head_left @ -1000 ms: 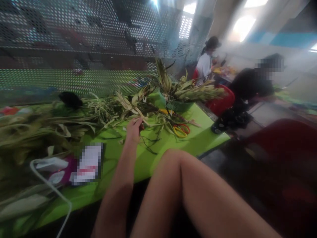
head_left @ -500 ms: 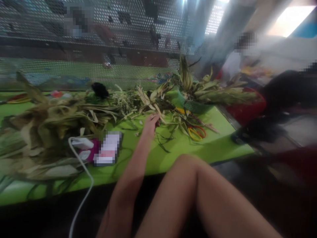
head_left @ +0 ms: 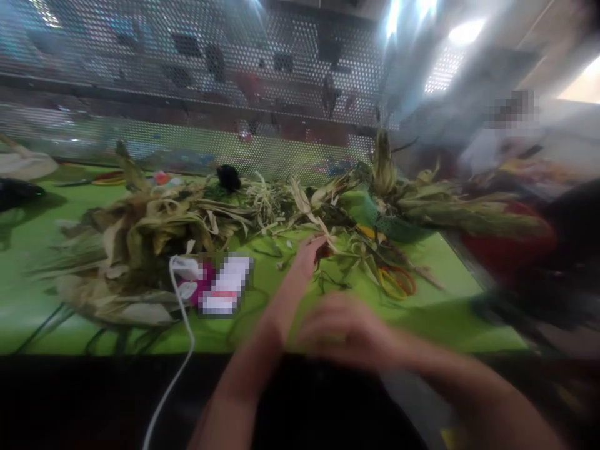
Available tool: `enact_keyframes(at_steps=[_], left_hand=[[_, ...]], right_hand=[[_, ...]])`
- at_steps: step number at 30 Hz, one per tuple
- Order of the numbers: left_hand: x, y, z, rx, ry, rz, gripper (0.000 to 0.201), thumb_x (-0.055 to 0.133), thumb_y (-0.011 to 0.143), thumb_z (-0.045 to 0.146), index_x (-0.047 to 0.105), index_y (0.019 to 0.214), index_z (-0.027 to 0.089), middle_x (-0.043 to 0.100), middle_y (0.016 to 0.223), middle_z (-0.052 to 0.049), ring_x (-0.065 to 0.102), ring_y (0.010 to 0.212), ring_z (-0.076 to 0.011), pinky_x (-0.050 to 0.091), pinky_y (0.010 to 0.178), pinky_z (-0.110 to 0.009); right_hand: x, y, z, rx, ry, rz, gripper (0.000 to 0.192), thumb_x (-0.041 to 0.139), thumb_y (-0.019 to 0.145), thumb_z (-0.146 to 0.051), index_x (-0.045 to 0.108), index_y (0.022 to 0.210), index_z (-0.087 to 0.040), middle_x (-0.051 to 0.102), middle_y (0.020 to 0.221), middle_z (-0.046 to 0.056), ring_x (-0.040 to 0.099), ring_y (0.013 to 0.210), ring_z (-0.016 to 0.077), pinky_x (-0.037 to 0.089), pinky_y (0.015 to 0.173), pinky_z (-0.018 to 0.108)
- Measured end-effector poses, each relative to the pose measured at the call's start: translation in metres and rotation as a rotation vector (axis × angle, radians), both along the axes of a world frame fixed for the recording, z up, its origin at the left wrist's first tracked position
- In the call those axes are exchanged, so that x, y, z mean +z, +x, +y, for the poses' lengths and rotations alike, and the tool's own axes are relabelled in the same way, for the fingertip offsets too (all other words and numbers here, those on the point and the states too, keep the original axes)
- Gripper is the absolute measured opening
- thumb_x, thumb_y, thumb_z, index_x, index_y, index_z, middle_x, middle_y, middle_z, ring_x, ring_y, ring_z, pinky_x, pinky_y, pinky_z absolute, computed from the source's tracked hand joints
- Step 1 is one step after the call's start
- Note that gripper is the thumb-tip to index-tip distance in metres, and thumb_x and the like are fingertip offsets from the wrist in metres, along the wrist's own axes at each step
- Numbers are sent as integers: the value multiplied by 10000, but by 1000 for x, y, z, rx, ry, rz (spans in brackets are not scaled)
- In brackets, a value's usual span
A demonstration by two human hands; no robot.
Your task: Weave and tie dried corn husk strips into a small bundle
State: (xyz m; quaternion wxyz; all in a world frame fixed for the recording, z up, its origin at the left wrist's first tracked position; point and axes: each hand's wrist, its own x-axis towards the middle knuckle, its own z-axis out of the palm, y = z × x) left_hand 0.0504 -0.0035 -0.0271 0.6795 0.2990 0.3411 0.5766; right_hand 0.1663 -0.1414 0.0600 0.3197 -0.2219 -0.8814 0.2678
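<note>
My left hand [head_left: 307, 253] reaches out over the green table [head_left: 28, 306] and its fingers are pinched on a pale dried leaf strip [head_left: 323, 228] at the edge of the leaf heap [head_left: 154, 225]. A small dark red thing shows under its fingertips. My right hand [head_left: 347, 331] hovers low over the near table edge, blurred by motion, fingers spread and holding nothing. Yellow and red-handled scissors [head_left: 396, 281] lie on the table just right of my left hand.
A white cable [head_left: 180, 337] runs off the near edge beside a pink and white packet [head_left: 197, 284]. A green basket [head_left: 389, 225] of long leaves stands at the right. A perforated metal screen [head_left: 210, 81] backs the table. A person sits at the far right.
The view has swung left and down. My right hand has come into view over the near table edge. My left hand stays on the leaf strip.
</note>
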Motion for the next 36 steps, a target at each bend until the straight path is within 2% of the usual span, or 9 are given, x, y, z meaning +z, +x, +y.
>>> enact_keyframes(at_steps=[2, 4, 6, 9, 13, 20, 24, 28, 36], left_hand=[[3, 1, -1, 21, 9, -18, 225, 732, 662, 292, 625, 818, 169, 616, 711, 0, 550, 574, -93, 456, 574, -242], [6, 2, -3, 26, 9, -35, 244, 733, 652, 301, 627, 820, 160, 624, 719, -1, 531, 560, -83, 435, 554, -230], [8, 3, -4, 22, -10, -44, 257, 741, 637, 301, 625, 814, 156, 623, 706, 2, 511, 538, -76, 411, 530, -223], [8, 4, -5, 22, -41, -48, 236, 748, 623, 286, 614, 779, 170, 596, 668, 15, 495, 524, -73, 387, 509, -215], [4, 4, -4, 37, -32, -4, 231, 743, 642, 287, 605, 787, 172, 570, 659, 26, 468, 509, -63, 348, 487, -207], [-3, 8, -3, -19, 157, 392, 153, 648, 771, 321, 651, 812, 174, 575, 623, 14, 406, 502, -84, 302, 498, -235], [0, 9, -5, -76, 210, 516, 121, 643, 766, 264, 683, 848, 185, 631, 683, -4, 511, 608, -123, 388, 612, -248], [4, 10, -8, -115, 240, 526, 108, 641, 756, 208, 686, 851, 185, 672, 778, -27, 599, 773, -166, 438, 753, -276], [-1, 13, -10, -142, 259, 497, 149, 684, 766, 315, 666, 852, 195, 695, 853, -44, 625, 837, -179, 455, 798, -286]], right_hand=[[-5, 17, 29, -243, 55, 14, 127, 616, 902, -290, 670, 1015, -272, 692, 959, 31, 650, 888, 187, 531, 805, 335], [-14, 33, 62, -514, 113, 14, 167, 665, 860, -275, 662, 1024, -246, 689, 962, 47, 643, 873, 206, 526, 781, 346], [-26, 44, 89, -601, 155, -23, 243, 715, 811, -303, 657, 1034, -224, 678, 971, 65, 633, 831, 212, 520, 715, 332], [-44, 45, 112, -629, 194, -106, 284, 730, 788, -330, 654, 1031, -205, 676, 930, 68, 621, 738, 200, 495, 649, 315], [-55, 39, 118, -638, 228, -99, 121, 632, 872, -289, 673, 955, -212, 699, 866, 50, 637, 762, 203, 485, 694, 323], [-54, 55, 121, -649, 219, 8, 150, 530, 926, -249, 677, 951, -231, 685, 914, 57, 633, 863, 208, 503, 777, 346], [-60, 64, 126, -672, 164, 75, 121, 557, 902, -245, 674, 929, -229, 679, 881, 45, 635, 818, 200, 513, 746, 334], [-64, 66, 129, -681, 163, 89, 98, 575, 895, -252, 667, 916, -229, 676, 864, 41, 632, 799, 195, 512, 729, 322], [-59, 65, 122, -645, 229, 38, 109, 535, 927, -250, 644, 930, -249, 676, 907, 48, 633, 858, 205, 507, 771, 336]])
